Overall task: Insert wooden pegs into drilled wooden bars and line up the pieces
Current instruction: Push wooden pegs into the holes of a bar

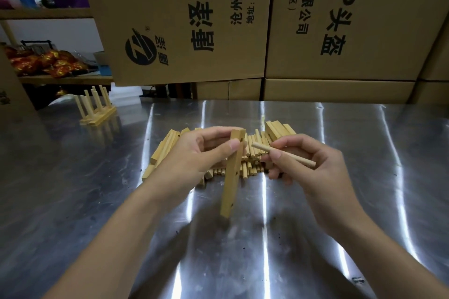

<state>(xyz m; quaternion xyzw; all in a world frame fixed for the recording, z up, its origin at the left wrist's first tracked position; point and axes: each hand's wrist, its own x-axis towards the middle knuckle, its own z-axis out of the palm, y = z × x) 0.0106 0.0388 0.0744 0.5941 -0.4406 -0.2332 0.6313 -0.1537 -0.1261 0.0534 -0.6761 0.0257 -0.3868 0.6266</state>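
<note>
While the left hand [194,150] pinches the upper end of a wooden bar [232,184] between thumb and curled fingers, the right hand [308,165] grips a single round peg [297,159] between thumb and fingertips. The bar stands nearly upright, leaning slightly, in the middle of the view over a shiny metal tabletop [328,226]; whether its lower end touches the surface cannot be told. Three small dark holes show along the bar's right-facing side: one near the top, one near the middle, one near the bottom. The peg lies at a shallow slant, its near tip pointing left toward the top hole and stopping just short of the bar, not touching it. Behind both hands sits a pile [252,165] of loose pegs laid side by side, with more bars [165,145] heaped at its left and right edges. Far off to the left on the tabletop stands a finished piece [97,109]: flat bars with several pegs rising upright from them. Large cardboard boxes [194,19] printed with black characters are stacked along the back edge. At upper left, a shelf [60,79] carries red and gold packets [48,63].
</note>
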